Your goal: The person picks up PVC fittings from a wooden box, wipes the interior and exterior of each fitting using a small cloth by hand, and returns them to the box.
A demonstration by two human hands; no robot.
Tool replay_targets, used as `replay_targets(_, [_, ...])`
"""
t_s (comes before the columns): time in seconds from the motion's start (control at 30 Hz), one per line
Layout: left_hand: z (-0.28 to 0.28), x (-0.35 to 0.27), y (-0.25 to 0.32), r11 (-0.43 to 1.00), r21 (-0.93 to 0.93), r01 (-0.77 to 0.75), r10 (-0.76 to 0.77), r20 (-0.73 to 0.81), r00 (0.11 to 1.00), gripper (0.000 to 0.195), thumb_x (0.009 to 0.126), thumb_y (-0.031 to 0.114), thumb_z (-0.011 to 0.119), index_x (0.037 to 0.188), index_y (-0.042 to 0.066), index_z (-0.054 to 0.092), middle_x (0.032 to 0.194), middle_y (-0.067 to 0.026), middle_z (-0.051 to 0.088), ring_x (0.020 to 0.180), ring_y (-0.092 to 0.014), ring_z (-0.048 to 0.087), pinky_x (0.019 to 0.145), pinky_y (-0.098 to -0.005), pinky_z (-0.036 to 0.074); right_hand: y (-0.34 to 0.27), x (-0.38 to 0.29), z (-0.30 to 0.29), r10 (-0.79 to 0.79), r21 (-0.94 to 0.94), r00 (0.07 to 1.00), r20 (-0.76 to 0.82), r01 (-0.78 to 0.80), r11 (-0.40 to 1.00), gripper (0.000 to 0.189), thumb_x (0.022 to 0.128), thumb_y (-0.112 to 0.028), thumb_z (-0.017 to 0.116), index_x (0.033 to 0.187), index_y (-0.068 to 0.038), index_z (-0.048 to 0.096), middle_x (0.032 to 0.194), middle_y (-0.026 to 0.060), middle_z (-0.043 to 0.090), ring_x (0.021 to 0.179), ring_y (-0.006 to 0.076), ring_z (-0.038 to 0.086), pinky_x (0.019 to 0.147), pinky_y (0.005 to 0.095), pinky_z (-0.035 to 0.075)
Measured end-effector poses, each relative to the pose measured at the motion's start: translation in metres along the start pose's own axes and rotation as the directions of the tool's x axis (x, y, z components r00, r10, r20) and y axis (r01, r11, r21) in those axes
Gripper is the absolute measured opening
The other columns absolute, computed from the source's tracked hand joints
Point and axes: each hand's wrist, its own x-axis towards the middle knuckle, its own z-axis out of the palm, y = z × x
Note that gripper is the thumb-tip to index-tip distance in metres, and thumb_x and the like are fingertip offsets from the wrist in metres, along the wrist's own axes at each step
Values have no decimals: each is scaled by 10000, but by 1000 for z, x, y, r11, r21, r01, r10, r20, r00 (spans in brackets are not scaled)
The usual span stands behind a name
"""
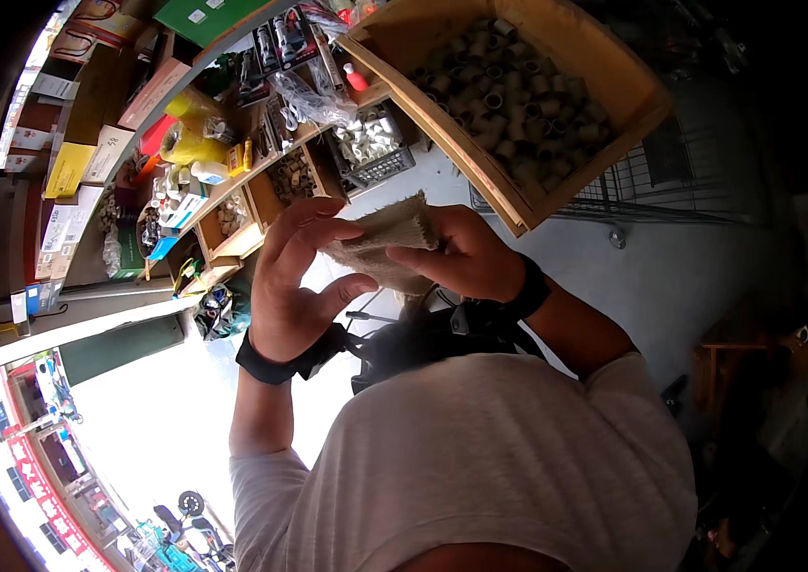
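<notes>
A folded piece of coarse beige cloth with a frayed edge is held up before my chest. My right hand grips it, the thumb lying across its front. At the cloth's left side is my left hand, its thumb and fingers spread apart and the fingertips close to the cloth; whether they touch it is unclear. Beyond my hands, a wooden box holds many short grey pipe fittings. Both wrists wear black bands.
A curved-looking shelf on the left carries boxes, yellow tape rolls and packaged tools. A black plastic crate of white fittings stands beyond it. A wire cart is under the wooden box. At lower left, a bright doorway shows a parked scooter.
</notes>
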Motion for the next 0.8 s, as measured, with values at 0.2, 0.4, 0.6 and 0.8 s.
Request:
replay_targets(0.2, [13,-17,35,996,88,19,-19,4,1000,290,610,49,768,869,69,640,966,-80,582,878,-202,575,708,-295,478,-1,-22,6,-122,-186,988,99,138,973,244,820,-214,644,936,-9,580,787,120,634,717,247,624,635,330,476])
replay_targets(0.4, [15,-44,50,997,-58,56,-59,-42,997,202,653,-74,680,808,46,634,993,-97,572,819,-197,593,644,-265,502,-14,-53,14,73,315,935,346,-190,930,413,905,-375,499,1102,-13,518,940,51,615,817,145,592,721,292,477])
replay_targets(0.6, [9,-89,58,969,-225,-100,76,-112,991,193,658,-63,679,811,45,630,1060,-114,571,947,-232,567,763,-306,482,-21,-78,51,322,530,910,261,-414,740,425,970,-375,319,1115,-29,518,964,66,615,856,114,571,760,277,446])
replay_targets(0.8, [0,-139,88,993,-104,53,-67,-134,989,169,693,-39,666,834,34,610,1099,-129,572,903,-258,585,736,-328,495,-22,-108,92,157,-54,929,336,-148,988,370,945,-378,387,912,-35,522,716,46,555,620,96,535,556,270,438])
